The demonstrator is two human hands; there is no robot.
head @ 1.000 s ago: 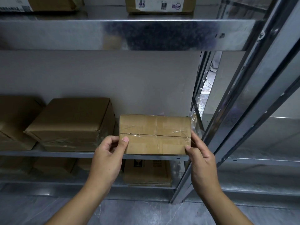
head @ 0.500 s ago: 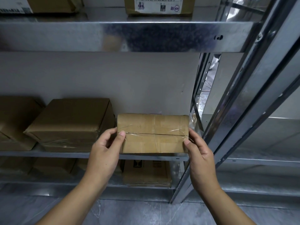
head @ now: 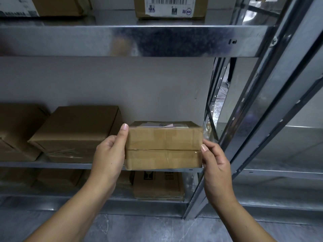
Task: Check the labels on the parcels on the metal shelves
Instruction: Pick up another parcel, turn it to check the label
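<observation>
A small taped cardboard parcel [head: 163, 145] stands at the front right of the middle metal shelf [head: 52, 164], its seamed side facing me. A white and purple label [head: 162, 125] shows on its top face, seen at a shallow angle. My left hand [head: 109, 154] grips the parcel's left end, thumb up along the corner. My right hand [head: 215, 165] holds the right end, thumb pressed on the edge.
Two larger brown boxes [head: 76, 131] sit to the left on the same shelf. The upper shelf [head: 122, 41] carries a box with a barcode label [head: 170, 6]. More boxes [head: 159, 186] lie on the lower shelf. A steel upright [head: 244, 128] stands just right of the parcel.
Both hands have tipped the parcel toward me and slid it left a little. Its top face with the label has come into sight, and my left thumb has climbed to the upper corner.
</observation>
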